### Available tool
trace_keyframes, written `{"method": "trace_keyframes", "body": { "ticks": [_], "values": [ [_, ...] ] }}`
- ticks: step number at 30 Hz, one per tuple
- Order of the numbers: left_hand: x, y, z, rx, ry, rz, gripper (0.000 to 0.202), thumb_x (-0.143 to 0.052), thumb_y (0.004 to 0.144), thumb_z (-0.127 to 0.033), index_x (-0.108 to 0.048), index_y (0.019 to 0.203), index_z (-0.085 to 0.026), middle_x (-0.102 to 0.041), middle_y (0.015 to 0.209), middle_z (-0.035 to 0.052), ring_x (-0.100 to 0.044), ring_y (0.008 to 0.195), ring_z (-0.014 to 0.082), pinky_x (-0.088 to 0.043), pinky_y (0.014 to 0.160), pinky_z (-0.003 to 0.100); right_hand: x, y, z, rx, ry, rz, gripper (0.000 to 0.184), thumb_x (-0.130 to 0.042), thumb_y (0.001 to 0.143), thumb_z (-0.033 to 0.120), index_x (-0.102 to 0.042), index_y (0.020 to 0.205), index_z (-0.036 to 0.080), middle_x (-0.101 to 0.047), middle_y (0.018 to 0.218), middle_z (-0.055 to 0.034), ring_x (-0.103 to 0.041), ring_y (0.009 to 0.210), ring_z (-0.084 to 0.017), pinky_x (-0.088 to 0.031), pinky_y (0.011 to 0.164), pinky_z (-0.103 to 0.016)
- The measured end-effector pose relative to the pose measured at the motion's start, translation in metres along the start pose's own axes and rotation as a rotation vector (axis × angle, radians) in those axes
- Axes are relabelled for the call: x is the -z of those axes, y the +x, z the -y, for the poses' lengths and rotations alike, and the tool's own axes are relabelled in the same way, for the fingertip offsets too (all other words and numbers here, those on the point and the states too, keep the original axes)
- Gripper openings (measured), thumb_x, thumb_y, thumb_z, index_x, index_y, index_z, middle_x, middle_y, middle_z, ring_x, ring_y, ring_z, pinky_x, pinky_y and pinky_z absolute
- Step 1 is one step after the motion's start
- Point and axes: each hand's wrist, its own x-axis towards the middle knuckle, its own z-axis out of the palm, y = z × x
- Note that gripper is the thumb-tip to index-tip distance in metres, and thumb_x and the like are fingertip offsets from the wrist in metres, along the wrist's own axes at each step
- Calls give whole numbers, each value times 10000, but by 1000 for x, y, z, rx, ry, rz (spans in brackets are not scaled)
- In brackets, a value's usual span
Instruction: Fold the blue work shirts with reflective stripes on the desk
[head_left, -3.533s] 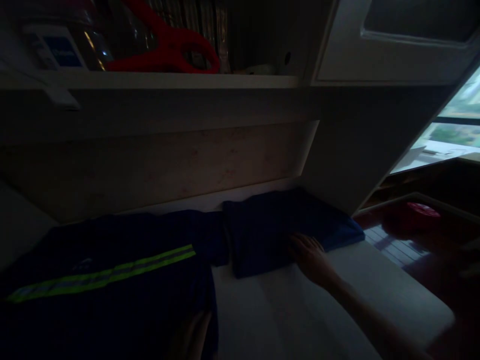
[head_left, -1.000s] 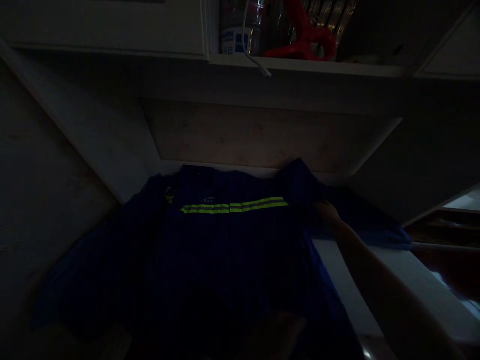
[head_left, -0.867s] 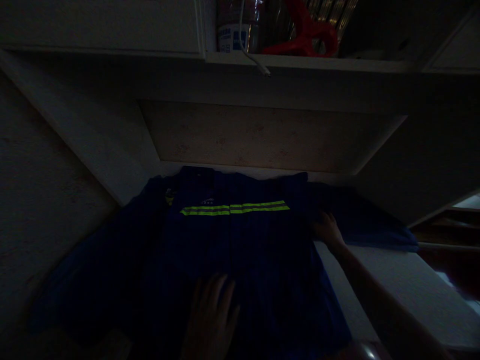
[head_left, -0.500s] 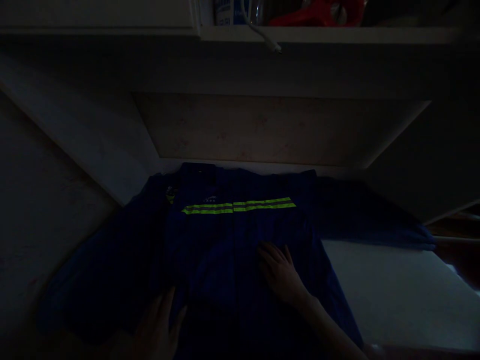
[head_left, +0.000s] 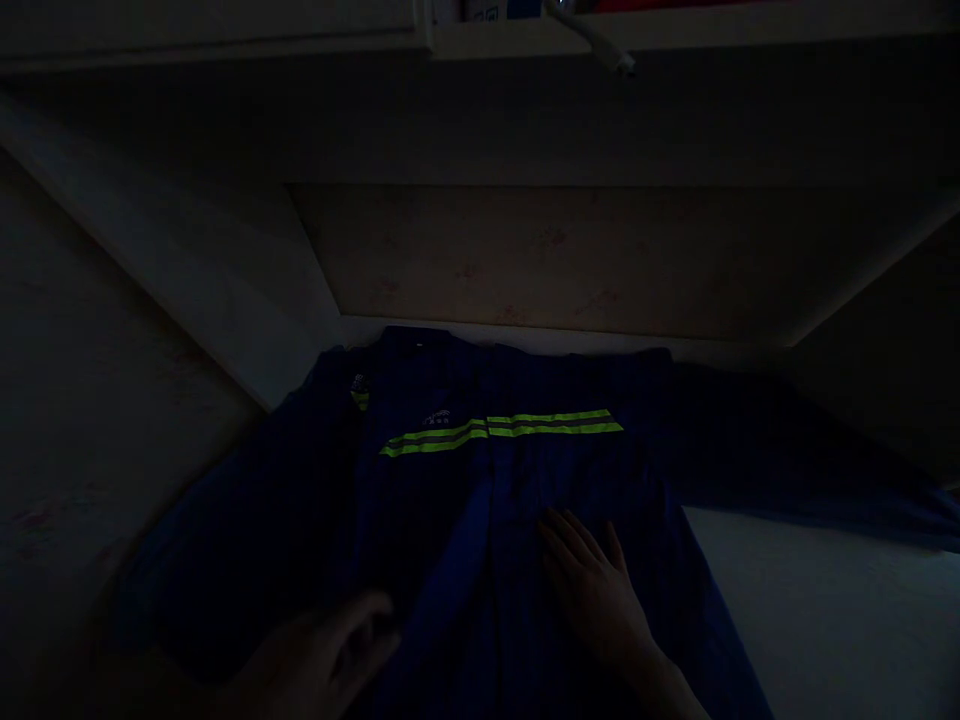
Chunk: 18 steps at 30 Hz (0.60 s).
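A dark blue work jacket point(head_left: 450, 520) with a yellow-green reflective stripe point(head_left: 502, 432) lies spread on a pale surface point(head_left: 825, 610) in a very dim room. My right hand point(head_left: 592, 590) lies flat on the jacket's front, fingers stretched out and apart. My left hand point(head_left: 322, 660) is at the jacket's lower left part, dark and smeared; its fingers seem curled at the cloth, and whether they grip it is unclear. A second dark blue cloth point(head_left: 787, 450) lies at the right, against the jacket's sleeve.
A pale back panel point(head_left: 562, 260) and slanting side walls point(head_left: 150, 300) close in the surface. A shelf edge point(head_left: 525, 40) runs overhead with a white cable end point(head_left: 611, 58) hanging from it. Bare pale surface shows at the lower right.
My right hand left the folded cloth at the right and came onto the jacket's front. My left hand moved across the jacket's lower part. The view tilted down, so the shelf items slid out of sight.
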Motion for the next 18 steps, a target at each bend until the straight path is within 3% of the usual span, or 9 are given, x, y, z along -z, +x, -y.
{"method": "trace_keyframes", "body": {
  "ticks": [2,3,6,9,12,14,16,18],
  "values": [
    [4,58,-5,23,-154,54,310,-433,930,-477,-649,1098,-331,-740,1029,-18,-701,893,149,-557,808,259,0,1,0,4,11,-13,441,-350,1010,413,-450,1435,347,-434,1511,-28,-371,1404,-291,-135,1128,-712],
    [4,91,-5,1,-162,-11,336,-448,925,-491,-620,1126,-284,-721,1068,7,-685,941,155,-543,852,267,1,1,0,6,16,-16,439,-355,1009,413,-455,1431,347,-438,1509,-27,-374,1402,-291,-137,1128,-711],
    [-6,184,6,-89,106,-137,440,-465,918,-453,-536,1246,-169,-603,1281,107,-565,1192,197,-424,1052,319,2,1,0,2,26,-12,433,-349,1011,414,-466,1422,346,-432,1513,-18,-370,1405,-285,-146,1130,-707],
    [-22,248,26,-81,200,-101,587,-585,836,-448,-493,1316,-122,-525,1390,175,-455,1312,294,-330,1121,448,3,0,0,-13,41,-13,437,-338,1014,427,-461,1425,345,-441,1505,-16,-380,1400,-274,-164,1138,-694],
    [-32,277,40,-70,228,-19,542,-638,776,-477,-590,1206,-150,-624,1271,161,-539,1209,346,-321,1089,561,5,-2,0,-29,64,-29,439,-349,1011,424,-455,1430,350,-465,1489,-11,-401,1389,-262,-194,1152,-663],
    [-27,280,47,-54,230,20,397,-604,797,-447,-653,1073,-165,-685,1133,124,-616,1078,315,-400,1023,522,6,-3,0,-37,75,-35,436,-355,1009,418,-466,1424,346,-476,1481,-9,-409,1384,-261,-209,1156,-651],
    [-12,273,55,-17,218,15,334,-564,818,-420,-667,1000,-160,-690,1071,100,-635,1018,273,-456,957,433,7,-3,1,-42,79,-29,435,-347,1011,415,-475,1419,337,-477,1480,-9,-409,1384,-263,-214,1154,-654],
    [13,260,70,56,194,-47,394,-499,855,-457,-649,1007,-125,-663,1100,93,-616,1053,249,-453,955,381,7,-4,2,-47,74,-14,440,-330,1016,413,-460,1429,335,-460,1490,-6,-397,1391,-264,-208,1151,-664]
  ]
}}
